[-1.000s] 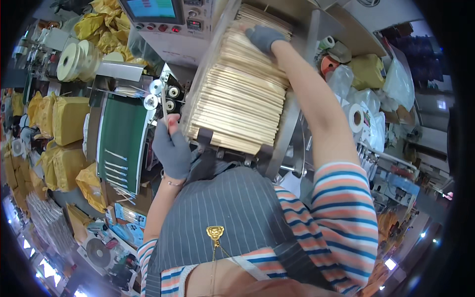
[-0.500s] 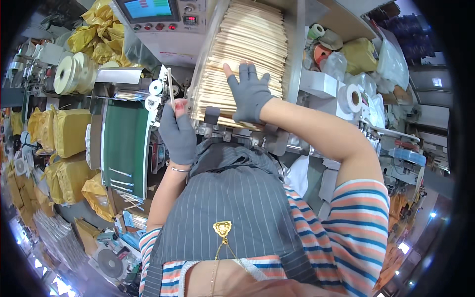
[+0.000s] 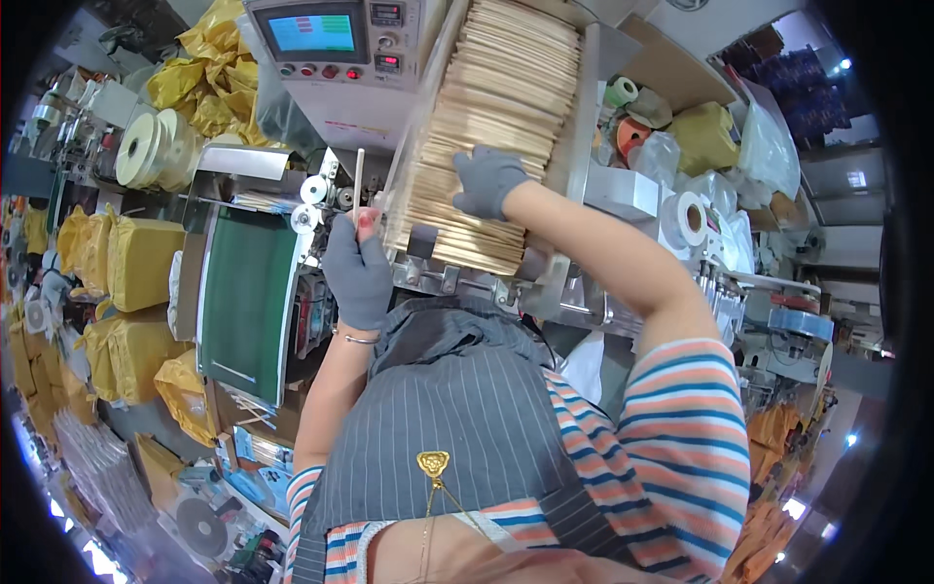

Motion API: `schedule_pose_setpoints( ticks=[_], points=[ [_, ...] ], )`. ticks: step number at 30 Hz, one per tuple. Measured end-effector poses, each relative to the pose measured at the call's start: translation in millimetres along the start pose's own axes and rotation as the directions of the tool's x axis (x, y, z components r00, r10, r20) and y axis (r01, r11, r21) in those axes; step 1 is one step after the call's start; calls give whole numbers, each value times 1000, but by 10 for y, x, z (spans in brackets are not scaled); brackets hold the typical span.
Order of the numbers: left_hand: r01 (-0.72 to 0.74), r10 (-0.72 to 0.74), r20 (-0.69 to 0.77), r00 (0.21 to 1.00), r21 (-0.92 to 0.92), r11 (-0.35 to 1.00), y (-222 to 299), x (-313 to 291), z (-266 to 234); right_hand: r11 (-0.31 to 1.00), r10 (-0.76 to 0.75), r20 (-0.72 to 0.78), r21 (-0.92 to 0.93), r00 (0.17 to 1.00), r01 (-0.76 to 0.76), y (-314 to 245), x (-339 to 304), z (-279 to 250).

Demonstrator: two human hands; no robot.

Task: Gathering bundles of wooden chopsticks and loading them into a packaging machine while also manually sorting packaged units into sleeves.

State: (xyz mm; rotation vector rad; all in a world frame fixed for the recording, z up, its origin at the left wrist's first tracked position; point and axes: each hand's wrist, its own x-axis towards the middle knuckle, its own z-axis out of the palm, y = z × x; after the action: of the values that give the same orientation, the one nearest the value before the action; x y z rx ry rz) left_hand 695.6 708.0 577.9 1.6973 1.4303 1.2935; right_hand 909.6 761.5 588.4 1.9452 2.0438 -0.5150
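Pale wooden chopsticks [image 3: 501, 97] lie stacked crosswise in a long metal hopper [image 3: 581, 127] in front of me. My right hand [image 3: 489, 183], in a grey fingerless glove, rests on the stack with its fingers bent and apart; the fingertips are partly hidden. Left of the hopper, my left hand [image 3: 356, 273], gloved the same way, pinches one upright chopstick [image 3: 359, 179] between thumb and finger. White rollers [image 3: 311, 190] stand just beside that hand. A green conveyor belt [image 3: 248, 302] runs to the left, with one thin wrapped piece [image 3: 233, 374] near its lower end.
A control panel with a lit screen [image 3: 309, 33] stands behind the rollers. Yellow wrapped bundles [image 3: 146, 263] are piled at the left, near large white reels [image 3: 141, 149]. To the right are a white tape roll [image 3: 689, 218] and plastic bags [image 3: 769, 136].
My right hand has gone from spread flat to bent fingers on the stack. Several wrapped pieces have left the belt's lower end. My left hand still pinches the chopstick. The view has shifted slightly.
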Motion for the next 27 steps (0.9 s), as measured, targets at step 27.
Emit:
schedule_pose_setpoints(
  ticks=[27],
  points=[
    [166,-147,-113,983,185,969,56,21,103,925,97,-19,-367,995,-97,2019,1959,-920]
  ],
)
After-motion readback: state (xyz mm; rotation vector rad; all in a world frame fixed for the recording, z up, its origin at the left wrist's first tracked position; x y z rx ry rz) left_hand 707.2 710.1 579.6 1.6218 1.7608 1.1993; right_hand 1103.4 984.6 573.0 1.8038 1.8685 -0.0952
